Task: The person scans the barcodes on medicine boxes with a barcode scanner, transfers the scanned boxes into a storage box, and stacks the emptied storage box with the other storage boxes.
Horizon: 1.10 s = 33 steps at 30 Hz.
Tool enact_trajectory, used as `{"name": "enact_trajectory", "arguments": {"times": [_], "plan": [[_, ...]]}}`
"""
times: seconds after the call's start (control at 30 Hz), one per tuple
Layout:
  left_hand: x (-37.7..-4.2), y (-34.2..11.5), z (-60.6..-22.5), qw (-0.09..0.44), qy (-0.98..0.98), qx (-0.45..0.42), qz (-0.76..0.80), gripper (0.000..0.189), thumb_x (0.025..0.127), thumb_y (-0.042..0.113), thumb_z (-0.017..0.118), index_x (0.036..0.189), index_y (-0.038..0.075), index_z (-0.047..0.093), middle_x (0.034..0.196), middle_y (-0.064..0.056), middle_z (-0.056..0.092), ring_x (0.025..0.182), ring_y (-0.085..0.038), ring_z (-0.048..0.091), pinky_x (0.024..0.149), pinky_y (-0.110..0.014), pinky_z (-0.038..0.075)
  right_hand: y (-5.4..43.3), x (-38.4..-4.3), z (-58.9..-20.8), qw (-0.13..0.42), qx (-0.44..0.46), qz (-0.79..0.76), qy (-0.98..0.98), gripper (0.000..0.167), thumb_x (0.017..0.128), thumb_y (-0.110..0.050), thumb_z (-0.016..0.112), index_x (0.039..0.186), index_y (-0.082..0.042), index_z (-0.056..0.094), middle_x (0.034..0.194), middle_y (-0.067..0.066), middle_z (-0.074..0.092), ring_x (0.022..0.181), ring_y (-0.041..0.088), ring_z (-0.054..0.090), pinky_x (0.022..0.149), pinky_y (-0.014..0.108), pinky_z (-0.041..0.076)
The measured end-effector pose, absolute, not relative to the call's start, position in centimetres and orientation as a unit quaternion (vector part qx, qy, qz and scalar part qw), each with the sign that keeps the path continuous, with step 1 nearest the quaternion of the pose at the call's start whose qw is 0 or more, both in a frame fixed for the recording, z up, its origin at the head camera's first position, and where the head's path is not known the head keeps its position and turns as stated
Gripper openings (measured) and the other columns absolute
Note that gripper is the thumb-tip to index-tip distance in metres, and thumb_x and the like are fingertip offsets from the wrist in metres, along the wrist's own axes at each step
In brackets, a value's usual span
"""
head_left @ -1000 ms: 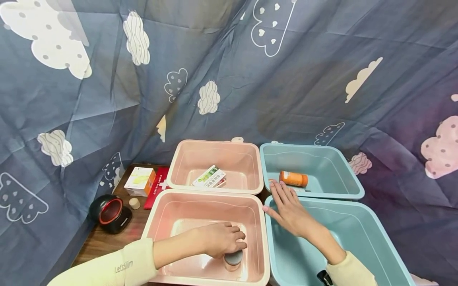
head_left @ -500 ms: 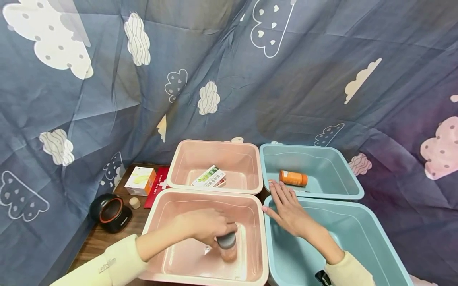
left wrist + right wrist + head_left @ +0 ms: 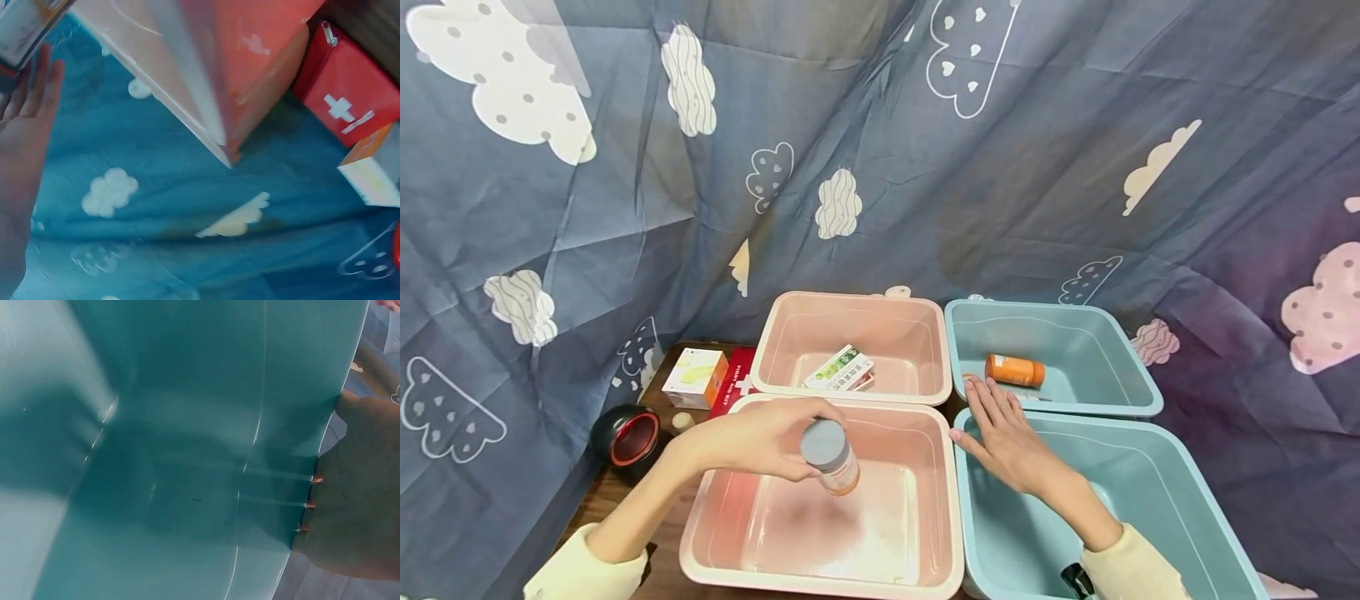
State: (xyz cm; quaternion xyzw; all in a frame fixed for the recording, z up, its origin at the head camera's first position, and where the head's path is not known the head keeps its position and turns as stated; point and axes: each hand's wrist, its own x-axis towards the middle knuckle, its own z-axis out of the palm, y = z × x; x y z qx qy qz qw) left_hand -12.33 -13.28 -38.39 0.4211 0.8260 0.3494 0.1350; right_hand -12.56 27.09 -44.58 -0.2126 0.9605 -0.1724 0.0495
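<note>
My left hand (image 3: 760,440) grips a small bottle (image 3: 833,458) with a grey lid and an orange base, tilted, above the left part of the front pink bin (image 3: 865,546). In the left wrist view only part of the bottle (image 3: 24,31) shows, by the fingers of the left hand (image 3: 22,144). With fingers straight, my right hand (image 3: 1009,446) rests at the adjoining rims of the front blue bin (image 3: 1150,475) and the back blue bin (image 3: 1037,325). The right wrist view shows the right hand (image 3: 362,494) over the blue rim.
Small boxes (image 3: 841,370) lie in the back pink bin (image 3: 865,315). An orange bottle (image 3: 1015,370) lies in the back blue bin. On the wooden table at left are a yellow-and-white box (image 3: 691,379), a red first aid kit (image 3: 737,375) and a round black object (image 3: 631,442).
My left hand has lifted the grey-lidded bottle from the floor of the front pink bin and moved it up and left. The right hand has stayed in place.
</note>
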Motion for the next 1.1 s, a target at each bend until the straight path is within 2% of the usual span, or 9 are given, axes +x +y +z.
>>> {"name": "enact_trajectory", "arguments": {"times": [0.1,0.2,0.37,0.43,0.57,0.7,0.93,1.0,1.1], "plan": [[-11.5,-14.6,-38.6,0.12,0.793,0.397,0.446,0.049,0.095,0.02,0.086,0.139,0.021,0.065,0.127,0.008,0.072,0.115,-0.01,0.067,0.106,-0.031,0.055,27.4,-12.7,-45.2,0.029,-0.221,-0.186,0.957,0.084,0.115,-0.046,0.054,0.171,0.007,0.02,0.182,0.026,0.012,0.166,0.054,0.009,0.129,0.075,0.01],[-10.2,-15.4,-38.8,0.091,0.713,0.395,0.572,0.054,0.094,0.0,0.082,0.141,0.011,0.06,0.135,-0.002,0.072,0.123,-0.017,0.068,0.106,-0.032,0.055,27.8,-12.8,-45.8,0.013,-0.231,-0.195,0.953,0.085,0.115,-0.048,0.053,0.172,0.006,0.02,0.181,0.027,0.013,0.166,0.055,0.01,0.128,0.076,0.01],[-8.1,-17.3,-38.7,-0.019,0.609,0.395,0.688,0.06,0.086,-0.025,0.065,0.142,-0.008,0.051,0.138,-0.013,0.072,0.128,-0.025,0.071,0.104,-0.03,0.058,27.9,-12.8,-46.0,0.009,-0.229,-0.189,0.955,0.086,0.115,-0.051,0.051,0.173,0.004,0.019,0.182,0.025,0.012,0.166,0.054,0.01,0.129,0.075,0.01],[-7.4,-18.6,-38.8,-0.071,0.614,0.369,0.694,0.06,0.086,-0.027,0.064,0.142,-0.011,0.051,0.135,-0.014,0.074,0.124,-0.023,0.073,0.102,-0.027,0.058,27.7,-12.7,-45.8,0.008,-0.227,-0.189,0.955,0.085,0.115,-0.049,0.053,0.172,0.006,0.021,0.181,0.026,0.014,0.166,0.055,0.012,0.128,0.076,0.011],[-6.4,-21.5,-39.5,-0.133,0.611,0.301,0.72,0.055,0.088,-0.032,0.06,0.14,-0.015,0.051,0.133,-0.018,0.076,0.122,-0.021,0.073,0.099,-0.023,0.058,27.6,-12.6,-45.2,0.013,-0.22,-0.188,0.957,0.085,0.114,-0.046,0.056,0.17,0.008,0.022,0.181,0.028,0.014,0.165,0.056,0.012,0.128,0.077,0.011],[-6.3,-23.9,-40.6,-0.171,0.595,0.21,0.756,0.051,0.092,-0.033,0.055,0.137,-0.007,0.057,0.13,-0.014,0.079,0.119,-0.018,0.076,0.096,-0.021,0.058,27.5,-12.6,-44.9,0.019,-0.217,-0.176,0.96,0.086,0.114,-0.046,0.056,0.171,0.007,0.021,0.181,0.027,0.013,0.166,0.055,0.011,0.128,0.077,0.01],[-6.6,-26.0,-44.2,-0.2,0.645,-0.008,0.738,0.057,0.089,-0.027,0.071,0.124,0.018,0.065,0.111,0.013,0.078,0.097,0.002,0.073,0.081,-0.011,0.056,27.3,-12.7,-44.9,0.041,-0.214,-0.166,0.962,0.086,0.115,-0.049,0.053,0.172,0.005,0.019,0.183,0.023,0.009,0.167,0.052,0.008,0.13,0.074,0.009],[-6.7,-26.1,-45.1,-0.201,0.682,-0.064,0.701,0.056,0.087,-0.024,0.076,0.121,0.02,0.063,0.104,0.02,0.076,0.094,0.007,0.07,0.078,-0.008,0.055,27.4,-12.9,-45.4,0.046,-0.213,-0.166,0.962,0.087,0.115,-0.05,0.051,0.173,0.004,0.018,0.183,0.022,0.008,0.168,0.051,0.007,0.131,0.073,0.008],[-6.7,-25.7,-46.1,-0.213,0.748,-0.135,0.615,0.055,0.084,-0.017,0.085,0.122,0.013,0.059,0.1,0.03,0.068,0.095,0.016,0.065,0.082,-0.003,0.051,27.5,-13.1,-45.9,0.051,-0.211,-0.165,0.962,0.088,0.115,-0.053,0.049,0.174,0.003,0.015,0.184,0.02,0.005,0.169,0.049,0.004,0.132,0.071,0.006]]}}
